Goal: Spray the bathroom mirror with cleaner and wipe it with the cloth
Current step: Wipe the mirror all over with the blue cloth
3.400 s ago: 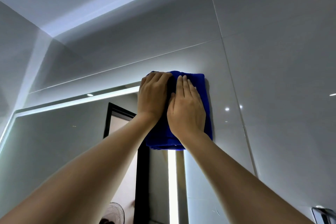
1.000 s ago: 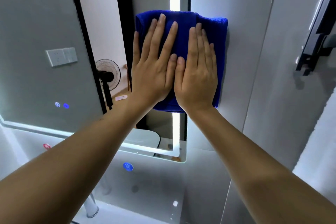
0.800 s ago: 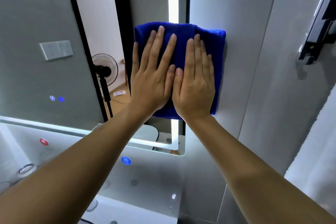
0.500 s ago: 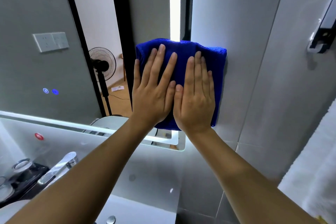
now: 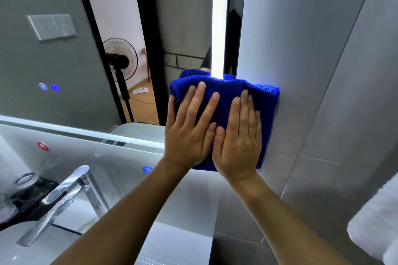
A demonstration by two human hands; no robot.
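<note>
Blue cloth [image 5: 228,101] pressed flat on mirror [image 5: 64,60] corner; left hand [image 5: 189,129], right hand [image 5: 239,135] fingers straight, gripping nothing.

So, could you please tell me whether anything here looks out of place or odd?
Only one thing: the blue cloth straddles the mirror's lit right edge, so its right part, under the right hand, lies on the grey wall tile, not glass. The left hand presses over the mirror.

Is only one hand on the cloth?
No, both hands, left and right, press flat on the cloth.
</note>
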